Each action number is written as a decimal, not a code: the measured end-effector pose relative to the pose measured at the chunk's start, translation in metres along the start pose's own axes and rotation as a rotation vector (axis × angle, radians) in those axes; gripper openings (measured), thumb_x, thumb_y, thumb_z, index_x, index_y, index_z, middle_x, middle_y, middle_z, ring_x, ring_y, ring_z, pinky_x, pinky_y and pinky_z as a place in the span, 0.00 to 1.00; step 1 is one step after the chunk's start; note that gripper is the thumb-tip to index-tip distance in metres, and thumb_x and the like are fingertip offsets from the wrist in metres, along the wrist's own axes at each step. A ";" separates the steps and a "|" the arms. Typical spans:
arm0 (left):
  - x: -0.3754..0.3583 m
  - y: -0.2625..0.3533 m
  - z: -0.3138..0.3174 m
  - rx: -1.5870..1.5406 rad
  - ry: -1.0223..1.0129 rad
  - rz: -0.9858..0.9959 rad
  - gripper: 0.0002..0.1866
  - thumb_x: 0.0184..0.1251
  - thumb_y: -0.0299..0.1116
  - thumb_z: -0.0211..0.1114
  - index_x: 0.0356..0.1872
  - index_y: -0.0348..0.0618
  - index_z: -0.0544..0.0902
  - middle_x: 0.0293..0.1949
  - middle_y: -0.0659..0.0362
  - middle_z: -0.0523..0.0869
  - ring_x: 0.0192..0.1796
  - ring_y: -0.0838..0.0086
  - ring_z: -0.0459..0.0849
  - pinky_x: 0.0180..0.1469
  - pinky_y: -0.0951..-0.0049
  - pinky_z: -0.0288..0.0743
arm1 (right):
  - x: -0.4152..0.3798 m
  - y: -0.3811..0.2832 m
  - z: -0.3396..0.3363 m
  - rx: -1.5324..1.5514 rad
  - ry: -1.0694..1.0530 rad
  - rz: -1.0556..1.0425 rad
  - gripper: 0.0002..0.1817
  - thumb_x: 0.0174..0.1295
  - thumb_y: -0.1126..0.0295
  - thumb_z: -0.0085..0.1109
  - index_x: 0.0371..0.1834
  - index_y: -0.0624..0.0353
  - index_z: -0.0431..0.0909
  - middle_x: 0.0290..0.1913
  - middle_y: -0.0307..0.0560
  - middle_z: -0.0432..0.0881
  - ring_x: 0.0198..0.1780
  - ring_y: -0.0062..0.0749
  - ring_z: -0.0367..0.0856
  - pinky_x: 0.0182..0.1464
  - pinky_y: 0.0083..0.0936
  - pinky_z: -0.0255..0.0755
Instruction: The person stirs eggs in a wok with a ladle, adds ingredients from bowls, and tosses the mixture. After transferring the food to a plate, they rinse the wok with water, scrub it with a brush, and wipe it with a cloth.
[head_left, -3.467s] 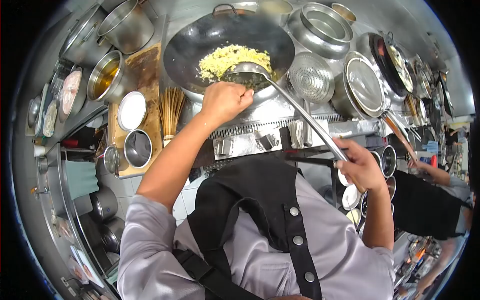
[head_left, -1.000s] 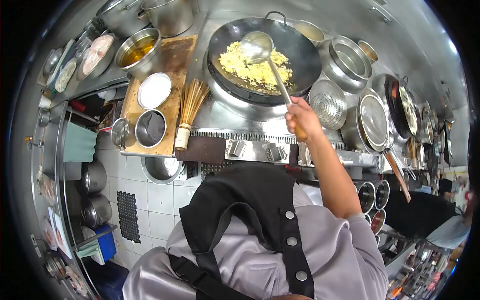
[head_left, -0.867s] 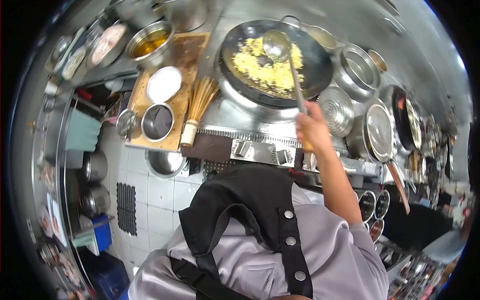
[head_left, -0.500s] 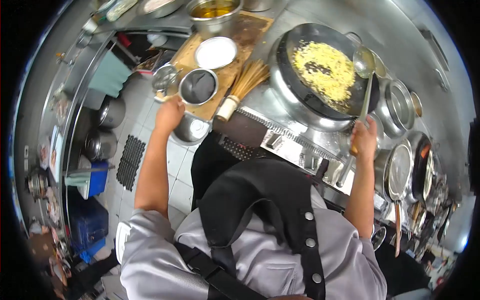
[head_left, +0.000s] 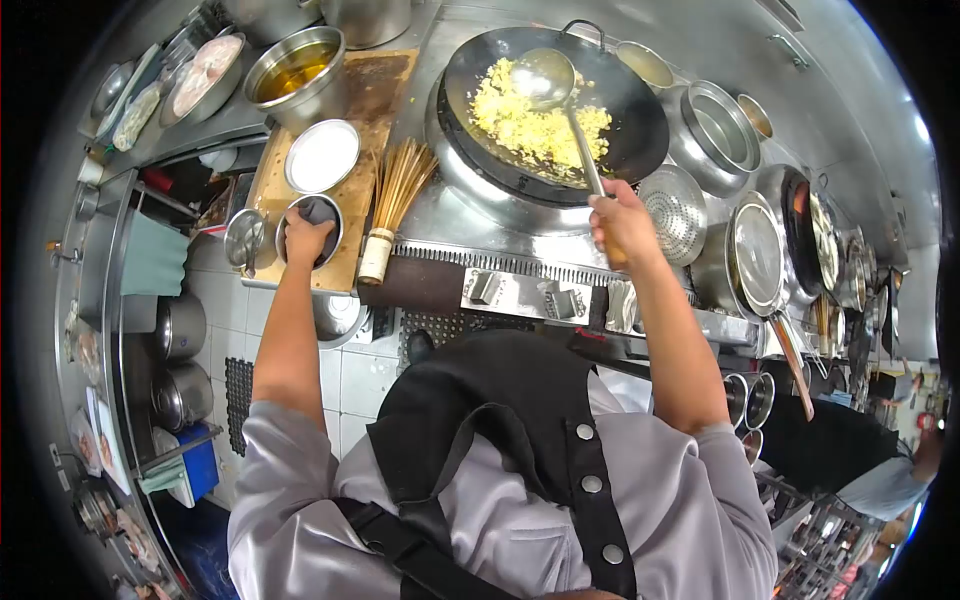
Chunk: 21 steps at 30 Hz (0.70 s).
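My right hand (head_left: 622,222) is wrapped round the wooden handle of a long metal ladle (head_left: 578,130). The ladle's bowl lies over yellow, egg-like chopped food (head_left: 500,115) in a large black wok (head_left: 635,125). Over on the left, my left hand (head_left: 304,238) reaches into a round metal bowl (head_left: 338,232) and grips a dark grey cloth (head_left: 318,211); its fingertips are partly hidden. A smaller metal container (head_left: 244,240) with a utensil in it stands beside that hand. Right of the bowl lies a bamboo wok brush (head_left: 390,215).
A wooden board (head_left: 375,90) carries a white-topped round container (head_left: 322,156) and a pot of amber oil (head_left: 297,75). Right of the wok are a perforated strainer (head_left: 672,215), nested metal bowls (head_left: 722,125) and a mesh sieve (head_left: 757,260). Another person (head_left: 880,485) is at lower right.
My left hand has moved from beside the small container onto the cloth in the bowl. The ladle has swung from the wok's right rim to over the food. The camera view has shifted.
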<state>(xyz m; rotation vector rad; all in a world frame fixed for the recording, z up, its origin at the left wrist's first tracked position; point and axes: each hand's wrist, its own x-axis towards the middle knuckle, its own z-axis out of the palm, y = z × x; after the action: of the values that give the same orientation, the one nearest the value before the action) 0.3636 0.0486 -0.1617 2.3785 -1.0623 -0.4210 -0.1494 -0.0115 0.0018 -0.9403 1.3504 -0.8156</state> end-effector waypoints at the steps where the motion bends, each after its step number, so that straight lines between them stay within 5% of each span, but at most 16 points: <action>1: 0.004 -0.004 -0.001 -0.044 0.000 0.069 0.50 0.48 0.46 0.76 0.70 0.32 0.60 0.62 0.31 0.75 0.64 0.41 0.76 0.64 0.54 0.72 | 0.002 -0.001 0.010 -0.272 0.094 -0.103 0.20 0.68 0.73 0.58 0.62 0.56 0.68 0.24 0.40 0.73 0.17 0.22 0.68 0.19 0.22 0.62; 3: 0.007 -0.010 0.000 -0.054 0.049 0.099 0.46 0.51 0.43 0.74 0.68 0.30 0.62 0.59 0.34 0.77 0.60 0.44 0.79 0.62 0.54 0.74 | -0.021 -0.008 0.008 -0.269 0.111 -0.178 0.20 0.67 0.74 0.57 0.62 0.56 0.68 0.24 0.41 0.74 0.17 0.22 0.69 0.18 0.22 0.62; 5: 0.011 -0.020 0.000 -0.894 0.043 -0.114 0.39 0.54 0.38 0.70 0.66 0.32 0.66 0.56 0.40 0.81 0.58 0.51 0.82 0.60 0.56 0.75 | -0.046 -0.019 -0.015 0.313 -0.115 -0.017 0.20 0.68 0.74 0.57 0.62 0.56 0.68 0.25 0.41 0.75 0.17 0.23 0.69 0.17 0.22 0.62; 6: 0.010 -0.024 -0.008 -1.213 -0.118 -0.188 0.35 0.56 0.38 0.68 0.65 0.34 0.69 0.57 0.44 0.80 0.59 0.56 0.81 0.58 0.54 0.76 | -0.046 -0.015 -0.023 0.455 -0.216 0.034 0.19 0.68 0.74 0.56 0.61 0.55 0.68 0.25 0.41 0.75 0.16 0.23 0.69 0.16 0.22 0.61; 7: -0.004 -0.020 -0.018 -1.209 -0.124 -0.196 0.35 0.56 0.38 0.68 0.65 0.34 0.69 0.57 0.44 0.80 0.59 0.56 0.81 0.58 0.54 0.76 | -0.037 -0.006 -0.023 0.455 -0.211 0.042 0.19 0.68 0.74 0.56 0.61 0.55 0.68 0.25 0.41 0.75 0.16 0.23 0.69 0.16 0.22 0.61; 9: -0.046 0.014 -0.047 -1.765 -0.337 -0.229 0.35 0.58 0.45 0.69 0.66 0.39 0.71 0.59 0.43 0.79 0.61 0.53 0.79 0.60 0.47 0.75 | -0.005 0.001 -0.018 0.252 -0.126 0.094 0.20 0.67 0.73 0.57 0.61 0.56 0.68 0.24 0.41 0.75 0.16 0.23 0.70 0.16 0.21 0.61; 13: -0.119 0.060 -0.050 -1.895 -0.845 0.020 0.44 0.56 0.63 0.71 0.68 0.46 0.69 0.63 0.40 0.74 0.60 0.47 0.78 0.65 0.42 0.74 | 0.025 -0.004 -0.023 -0.238 0.180 -0.251 0.25 0.63 0.74 0.59 0.64 0.61 0.69 0.25 0.43 0.77 0.18 0.23 0.74 0.18 0.23 0.66; 15: -0.151 0.068 -0.029 -1.927 -0.974 0.006 0.44 0.58 0.62 0.71 0.68 0.44 0.69 0.64 0.41 0.73 0.60 0.49 0.79 0.64 0.45 0.75 | 0.037 -0.009 -0.037 -0.233 0.214 -0.288 0.27 0.62 0.75 0.59 0.66 0.63 0.68 0.25 0.44 0.78 0.19 0.24 0.75 0.19 0.25 0.69; 17: -0.176 0.055 0.027 -2.128 -1.213 -0.318 0.39 0.60 0.55 0.72 0.68 0.48 0.70 0.62 0.42 0.75 0.58 0.50 0.80 0.63 0.47 0.77 | 0.043 -0.021 -0.039 -0.481 0.281 -0.308 0.28 0.61 0.74 0.60 0.66 0.63 0.68 0.25 0.45 0.78 0.19 0.26 0.75 0.20 0.27 0.70; 19: -0.199 0.069 0.046 -1.946 -1.218 -0.642 0.36 0.61 0.49 0.74 0.68 0.53 0.70 0.61 0.44 0.77 0.56 0.51 0.82 0.61 0.49 0.79 | 0.052 -0.024 -0.028 -0.462 0.214 -0.259 0.28 0.60 0.74 0.60 0.67 0.59 0.69 0.26 0.46 0.79 0.21 0.28 0.77 0.22 0.28 0.72; 21: -0.217 0.101 0.034 -1.834 -1.198 -0.580 0.38 0.61 0.48 0.74 0.68 0.46 0.68 0.62 0.43 0.76 0.57 0.52 0.82 0.58 0.52 0.80 | 0.051 -0.022 -0.015 -0.578 0.045 -0.219 0.28 0.60 0.74 0.59 0.66 0.55 0.70 0.28 0.50 0.81 0.23 0.30 0.78 0.25 0.30 0.75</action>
<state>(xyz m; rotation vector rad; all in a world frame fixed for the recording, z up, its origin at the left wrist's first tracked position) 0.1461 0.1450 -0.1179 0.4885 0.0753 -1.9801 -0.1598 -0.0680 0.0000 -1.5482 1.5760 -0.6155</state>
